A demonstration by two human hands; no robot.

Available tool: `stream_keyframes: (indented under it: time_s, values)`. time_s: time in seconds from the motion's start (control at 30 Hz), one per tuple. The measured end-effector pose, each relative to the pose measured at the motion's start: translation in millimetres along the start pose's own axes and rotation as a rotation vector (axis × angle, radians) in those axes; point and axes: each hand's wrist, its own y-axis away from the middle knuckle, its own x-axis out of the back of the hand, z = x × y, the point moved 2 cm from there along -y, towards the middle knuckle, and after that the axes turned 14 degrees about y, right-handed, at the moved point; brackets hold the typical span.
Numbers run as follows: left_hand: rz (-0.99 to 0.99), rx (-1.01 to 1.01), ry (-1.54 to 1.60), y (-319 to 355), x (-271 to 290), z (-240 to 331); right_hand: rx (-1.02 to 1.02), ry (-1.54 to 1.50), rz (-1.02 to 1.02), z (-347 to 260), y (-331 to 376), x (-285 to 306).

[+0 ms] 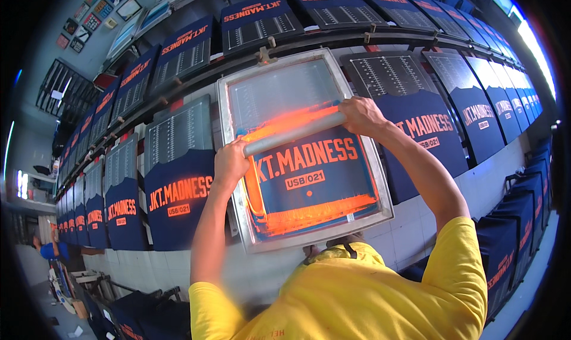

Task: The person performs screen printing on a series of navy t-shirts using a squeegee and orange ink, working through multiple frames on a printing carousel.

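Both hands [231, 161] [363, 115] clenched on squeegee [294, 134] over orange-inked screen frame [380, 179], printed navy shirts [178, 197] alongside.

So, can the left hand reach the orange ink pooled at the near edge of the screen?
Probably yes: the left hand holds the squeegee above it, and nothing lies between it and the orange ink.

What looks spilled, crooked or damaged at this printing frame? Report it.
Nothing stands out. Orange ink pools inside the screen frame, both hands grip the squeegee, and dark shirts lie in even rows.
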Motion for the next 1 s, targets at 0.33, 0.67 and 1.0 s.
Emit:
stream_keyframes:
  time_s: [0.33,0.67,1.0]
  values:
    - [-0.039,-0.009,0.038,156.7,-3.5,34.1,-0.016,-0.076,0.083,-88.2,146.4,8.3]
    - [0.022,-0.078,0.018,229.1,-42.8,26.7,-0.038,-0.028,0.038,-130.9,203.5,2.3]
    - [0.072,-0.156,-0.02,157.0,-41.9,-4.1,-0.037,0.036,0.052,-105.5,144.8,-28.9]
